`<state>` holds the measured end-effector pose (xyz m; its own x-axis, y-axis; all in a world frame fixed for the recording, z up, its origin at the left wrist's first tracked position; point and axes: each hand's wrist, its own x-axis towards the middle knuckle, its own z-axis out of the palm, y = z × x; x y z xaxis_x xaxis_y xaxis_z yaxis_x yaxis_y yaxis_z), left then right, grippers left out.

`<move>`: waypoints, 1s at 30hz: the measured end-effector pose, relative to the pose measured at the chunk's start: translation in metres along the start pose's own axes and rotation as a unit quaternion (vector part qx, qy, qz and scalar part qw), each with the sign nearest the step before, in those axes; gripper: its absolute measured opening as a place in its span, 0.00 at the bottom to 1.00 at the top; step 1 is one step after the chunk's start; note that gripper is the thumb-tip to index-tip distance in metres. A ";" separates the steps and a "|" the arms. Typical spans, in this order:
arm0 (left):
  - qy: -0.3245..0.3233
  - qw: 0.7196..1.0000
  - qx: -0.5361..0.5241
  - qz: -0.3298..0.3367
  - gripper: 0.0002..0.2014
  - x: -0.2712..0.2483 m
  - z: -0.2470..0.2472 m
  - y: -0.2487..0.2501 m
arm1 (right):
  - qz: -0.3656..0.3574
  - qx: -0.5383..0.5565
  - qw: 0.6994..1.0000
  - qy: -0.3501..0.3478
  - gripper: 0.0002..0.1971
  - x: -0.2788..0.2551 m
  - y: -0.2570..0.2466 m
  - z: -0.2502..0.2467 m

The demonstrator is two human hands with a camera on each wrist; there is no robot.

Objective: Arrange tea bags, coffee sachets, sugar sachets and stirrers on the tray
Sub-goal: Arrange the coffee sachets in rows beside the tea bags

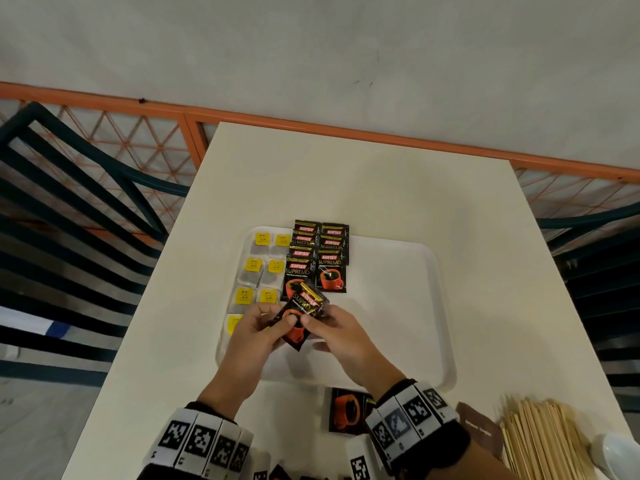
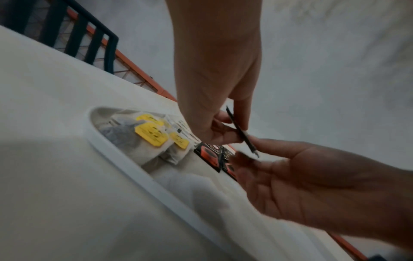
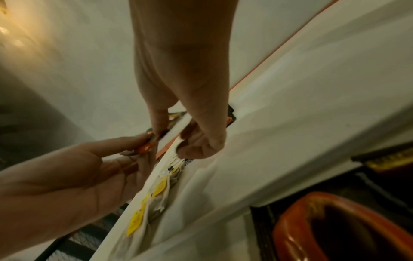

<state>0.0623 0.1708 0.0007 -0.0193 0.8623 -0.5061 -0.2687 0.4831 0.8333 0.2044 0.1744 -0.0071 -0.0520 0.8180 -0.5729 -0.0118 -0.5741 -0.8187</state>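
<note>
Both hands hold one black coffee sachet (image 1: pixel 300 318) above the near left part of the white tray (image 1: pixel 398 341): the left hand (image 1: pixel 254 336) pinches its left edge, fingers (image 2: pixel 242 114) clamped on it, and the right hand (image 1: pixel 341 336) pinches its right edge the same way. On the tray, yellow-tagged tea bags (image 1: pixel 261 268) lie in two columns along the left side, with overlapping coffee sachets (image 1: pixel 317 258) just beside them. On the surface (image 1: pixel 346 178) near the tray's front edge lie another coffee sachet (image 1: pixel 348 412) and a bundle of wooden stirrers (image 1: pixel 540 441).
</note>
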 end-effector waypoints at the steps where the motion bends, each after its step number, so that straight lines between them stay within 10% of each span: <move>1: -0.007 1.000 0.018 0.001 0.07 -0.001 0.000 -0.003 | -0.002 0.003 1.000 -0.018 0.11 -0.001 0.000 -0.001; 7: -0.017 0.971 0.229 0.073 0.09 -0.023 -0.010 -0.015 | -0.043 -0.036 0.998 0.037 0.05 0.018 -0.013 -0.019; 13: -0.290 0.798 0.509 0.142 0.11 -0.071 -0.057 -0.044 | -0.052 -0.118 0.978 0.166 0.07 0.043 -0.019 -0.038; 22: -0.278 0.608 0.722 0.181 0.18 -0.084 -0.074 -0.094 | -0.053 -0.170 0.962 0.206 0.15 0.060 -0.017 -0.034; 27: -0.291 0.598 0.732 0.149 0.17 -0.084 -0.074 -0.093 | -0.069 -0.207 0.947 0.237 0.14 0.062 -0.017 -0.032; 30: -0.309 0.682 0.652 0.118 0.12 -0.092 -0.076 -0.078 | -0.091 -0.211 0.941 0.250 0.15 0.059 -0.017 -0.032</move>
<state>0.0122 0.0423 -0.0350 0.6048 0.6444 -0.4679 0.7640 -0.3035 0.5694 0.2335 0.2340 -0.0284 0.3890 0.8770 -0.2821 0.4271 -0.4430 -0.7883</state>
